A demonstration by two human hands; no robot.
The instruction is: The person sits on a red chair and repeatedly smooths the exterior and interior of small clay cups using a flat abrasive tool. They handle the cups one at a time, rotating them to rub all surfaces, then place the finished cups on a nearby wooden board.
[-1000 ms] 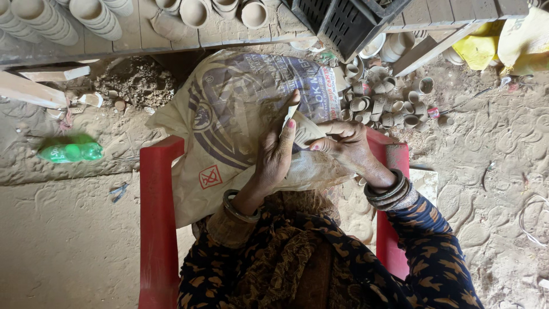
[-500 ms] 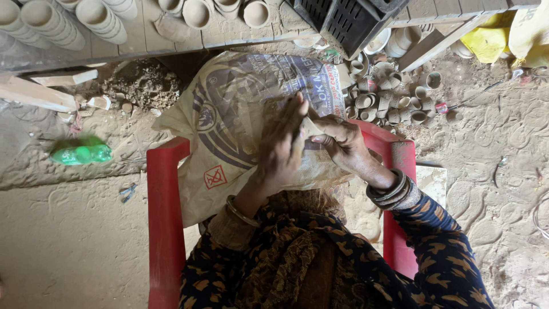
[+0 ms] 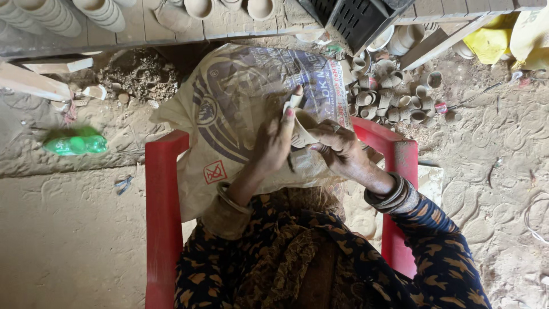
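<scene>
Clay cup (image 3: 302,127), small and pale, is held between both hands above a printed woven sack (image 3: 240,109) that drapes over the person's lap and the front edge of a red plastic chair (image 3: 162,217). Largest in view, the chair frames the seated person, its two arms running along the left and right sides. The sack covers most of the seat and spills toward the dirt floor (image 3: 68,240) beyond the front edge. Left hand (image 3: 274,143) is closed around the cup's near side, fingers wrapped on its wall; right hand (image 3: 340,150) grasps the cup from the opposite side, thumb pressed at the rim. Beyond the chair's front right corner lies a heap of small clay cups (image 3: 394,97). A green plastic bottle (image 3: 74,143) lies on the floor, well apart from the chair's left arm.
</scene>
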